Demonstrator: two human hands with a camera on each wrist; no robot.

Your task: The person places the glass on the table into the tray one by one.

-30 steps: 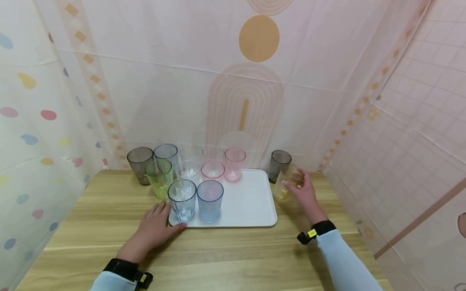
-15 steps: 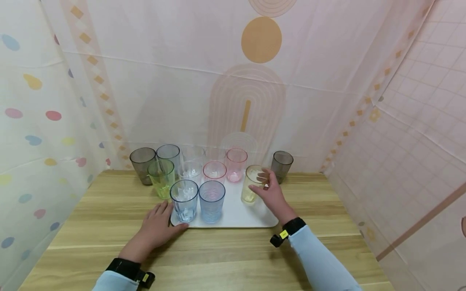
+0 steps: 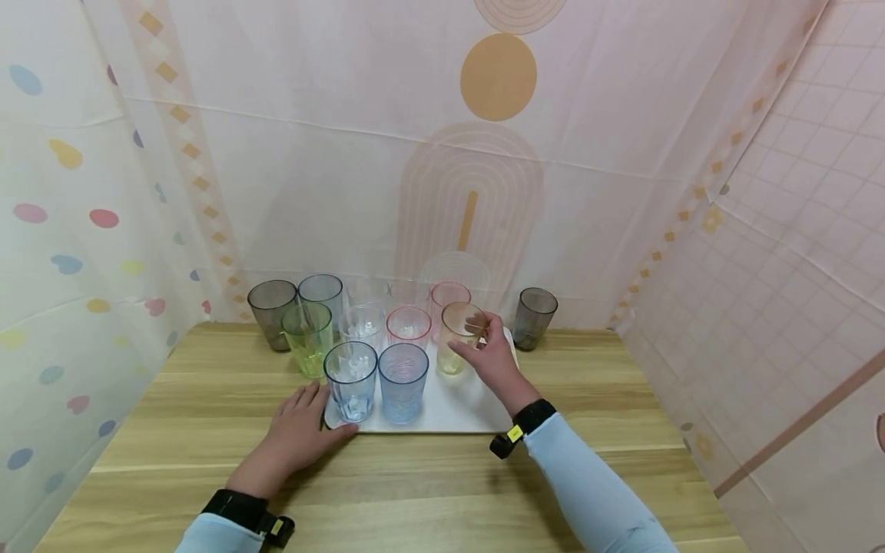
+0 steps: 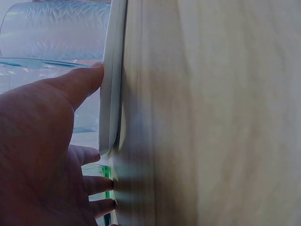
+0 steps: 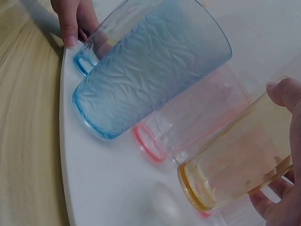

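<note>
My right hand [image 3: 496,367] grips an amber-tinted drinking glass [image 5: 235,165], thumb on one side and fingers round the other. The glass is upright, over the back right part of the white tray [image 3: 459,411], beside a red-rimmed glass [image 3: 408,326] and in front of a pink glass [image 3: 449,292]. At the tray's front left corner rests my left hand [image 3: 297,430], its fingers spread. In the left wrist view, the left thumb [image 4: 87,77] touches the tray's rim. Close to that hand stand a light blue glass [image 3: 350,384] and a textured blue glass [image 3: 402,388].
Left of the tray are a green glass [image 3: 307,338] and a dark grey glass [image 3: 272,315], with a blue-grey glass [image 3: 321,292] behind. Clear glasses [image 3: 362,326] fill the back left. Another dark grey glass [image 3: 535,319] stands right of the tray, near the curtain [image 3: 332,192].
My right hand has carried the amber glass leftward from the table right of the tray to over the tray, then slightly farther back beside the red-rimmed glass. My left hand has stayed in place.
</note>
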